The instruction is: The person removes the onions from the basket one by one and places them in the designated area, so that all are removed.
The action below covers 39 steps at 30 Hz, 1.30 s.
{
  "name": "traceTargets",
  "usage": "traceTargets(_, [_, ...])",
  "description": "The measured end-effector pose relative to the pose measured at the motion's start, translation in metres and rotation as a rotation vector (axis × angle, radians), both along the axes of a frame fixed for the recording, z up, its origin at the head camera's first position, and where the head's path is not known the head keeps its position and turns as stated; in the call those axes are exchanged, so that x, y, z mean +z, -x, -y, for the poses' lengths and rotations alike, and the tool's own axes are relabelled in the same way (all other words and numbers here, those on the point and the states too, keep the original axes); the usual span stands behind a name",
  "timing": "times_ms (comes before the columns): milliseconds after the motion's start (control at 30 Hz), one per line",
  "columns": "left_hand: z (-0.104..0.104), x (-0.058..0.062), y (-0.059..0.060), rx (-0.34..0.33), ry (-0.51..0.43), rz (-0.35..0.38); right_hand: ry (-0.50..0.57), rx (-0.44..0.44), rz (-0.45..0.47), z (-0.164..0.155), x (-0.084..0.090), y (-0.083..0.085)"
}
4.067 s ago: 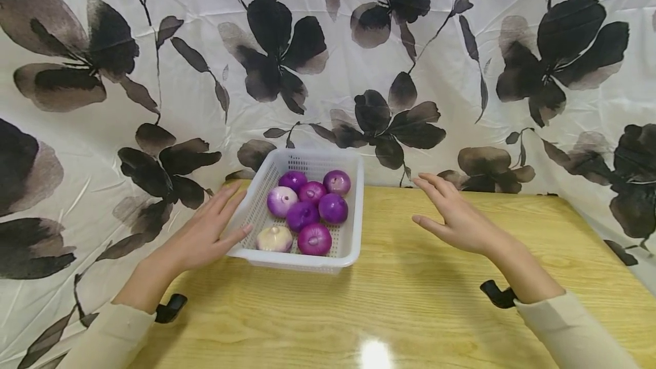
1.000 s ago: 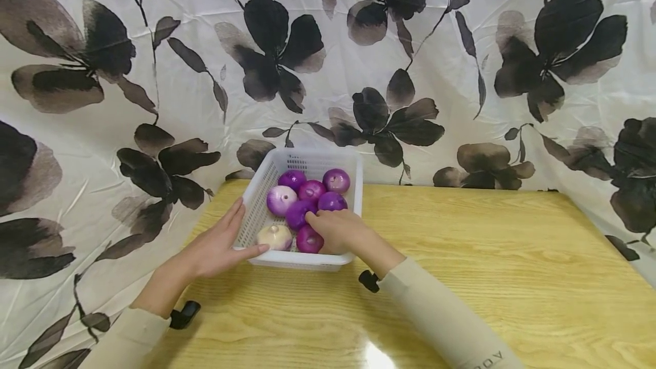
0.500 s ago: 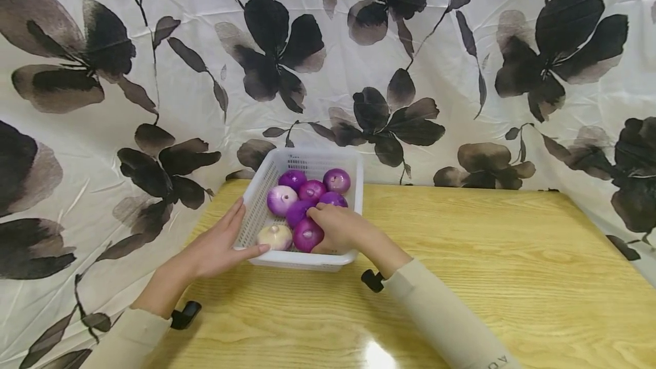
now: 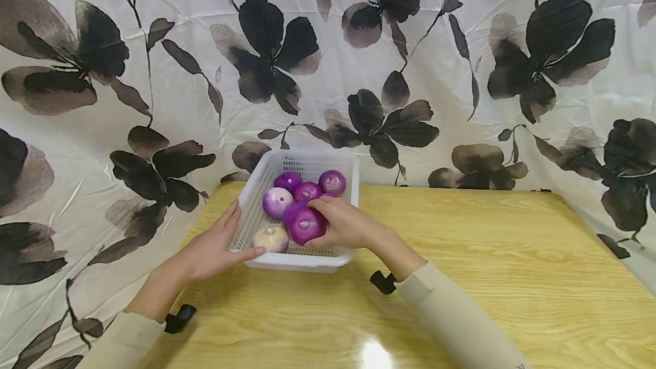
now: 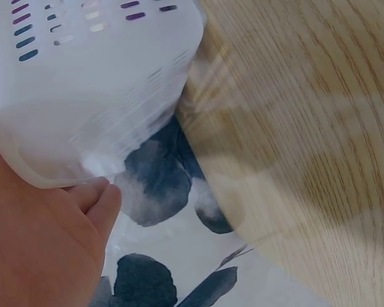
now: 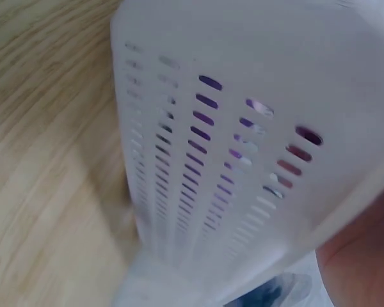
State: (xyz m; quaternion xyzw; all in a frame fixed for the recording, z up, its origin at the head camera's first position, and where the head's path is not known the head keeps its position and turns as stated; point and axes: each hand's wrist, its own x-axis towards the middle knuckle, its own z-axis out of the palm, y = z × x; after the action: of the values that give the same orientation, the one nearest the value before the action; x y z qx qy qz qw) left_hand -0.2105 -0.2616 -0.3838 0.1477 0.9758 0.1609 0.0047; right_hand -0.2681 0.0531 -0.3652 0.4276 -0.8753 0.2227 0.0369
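Note:
My right hand [image 4: 344, 224] grips a purple onion [image 4: 307, 225] above the front part of a white plastic basket [image 4: 297, 261], thumb below and fingers over its side. Behind it, a purple onion is partly covered by the held onion and the hand. My left hand [image 4: 205, 246] rests at the basket's front left corner, thumb along the front rim and straight fingers by the left side. In the left wrist view its fingertips [image 5: 105, 201] lie just under the basket rim. A pale, yellowish onion [image 4: 270, 239] lies near the left thumb.
Inside the basket are more onions, among them a whitish-purple onion [image 4: 278, 203] and a purple onion [image 4: 332, 183] at the back right. The basket stands on a wooden table [image 4: 461, 255], near a flower-printed cloth [image 4: 318, 101] hanging behind and at the sides.
Both hands came in to the basket, the left to its front corner, the right reaching inside. The right hand has taken hold of the front purple onion and lifted it a little.

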Motion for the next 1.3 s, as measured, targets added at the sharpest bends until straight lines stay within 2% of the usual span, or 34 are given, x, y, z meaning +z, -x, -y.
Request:
traceTargets(200, [0.002,-0.003,-0.001,0.003,-0.004,0.001,0.099,0.005,0.023,-0.008,0.002,-0.001])
traceTargets(567, [0.001,-0.002,-0.003,0.011,-0.007,0.006,0.199,-0.018,0.124,-0.027,0.006,0.000])
traceTargets(867, [0.001,-0.002,-0.003,0.001,-0.004,-0.006,0.237,-0.046,0.204,-0.041,0.011,0.000])
traceTargets(1300, [0.002,-0.002,0.000,-0.004,0.001,-0.004,0.224,-0.094,0.181,-0.063,0.012,0.003])
